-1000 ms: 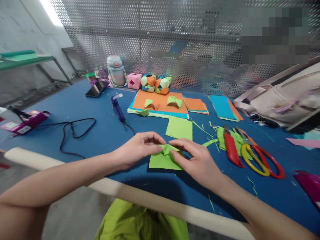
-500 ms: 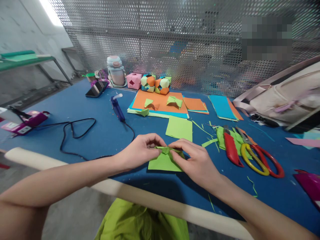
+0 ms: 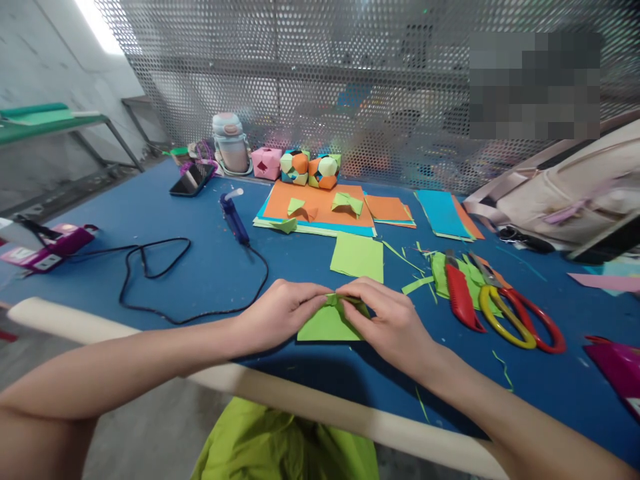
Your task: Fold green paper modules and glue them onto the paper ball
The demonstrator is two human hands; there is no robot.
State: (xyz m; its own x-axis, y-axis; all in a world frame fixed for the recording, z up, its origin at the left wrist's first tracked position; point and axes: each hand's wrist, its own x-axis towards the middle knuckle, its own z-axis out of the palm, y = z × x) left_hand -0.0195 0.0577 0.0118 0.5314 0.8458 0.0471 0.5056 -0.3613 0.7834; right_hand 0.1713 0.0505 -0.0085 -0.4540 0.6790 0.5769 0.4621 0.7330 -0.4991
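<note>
A green paper sheet (image 3: 325,327) lies on the blue table (image 3: 200,267) near its front edge. My left hand (image 3: 280,313) and my right hand (image 3: 390,323) meet at the sheet's top edge, each pinching a folded part of it with fingertips pressed together. The folded bit between the fingertips is small and partly hidden. Another flat green square (image 3: 357,257) lies just behind the hands.
A glue gun (image 3: 234,217) with a black cord (image 3: 160,267) lies at left. Stacks of orange and blue paper (image 3: 320,210), folded paper cubes (image 3: 310,168), a bottle (image 3: 231,143) and a phone (image 3: 189,180) sit behind. A red knife (image 3: 460,297) and scissors (image 3: 520,317) lie at right.
Both hands have drawn closer together over the sheet's top edge and pressed the raised fold down flatter. The sheet stays in place.
</note>
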